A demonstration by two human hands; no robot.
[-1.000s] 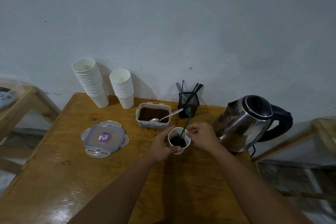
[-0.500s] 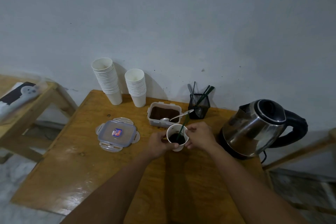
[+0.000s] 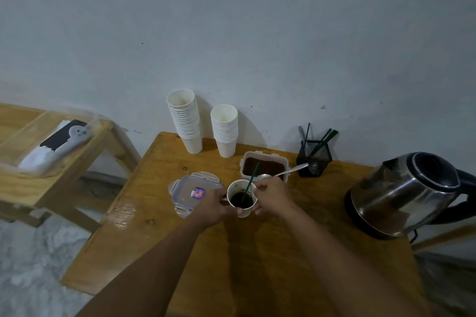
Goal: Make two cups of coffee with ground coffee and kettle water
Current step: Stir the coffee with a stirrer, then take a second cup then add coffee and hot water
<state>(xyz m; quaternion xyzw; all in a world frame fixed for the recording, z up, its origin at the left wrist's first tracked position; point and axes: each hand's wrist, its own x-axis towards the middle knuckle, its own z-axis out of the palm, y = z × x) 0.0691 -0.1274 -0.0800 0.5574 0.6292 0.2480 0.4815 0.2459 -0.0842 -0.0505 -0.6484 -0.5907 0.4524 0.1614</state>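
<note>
Stirring looks to be the step in hand — left hand (image 3: 215,207) grips the white paper cup of dark coffee (image 3: 242,199) on the wooden table (image 3: 283,265), right hand (image 3: 273,194) pinches the green plastic stirrer (image 3: 251,183) — next, probably a second cup from the stacked white paper cups (image 3: 224,131), grounds from the open plastic tub (image 3: 264,166).

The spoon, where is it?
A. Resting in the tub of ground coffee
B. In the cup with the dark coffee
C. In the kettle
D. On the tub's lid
A: the spoon lies with its bowl at the front edge of the open tub, handle pointing toward the black holder; the cup holds a green stirrer instead.
</note>
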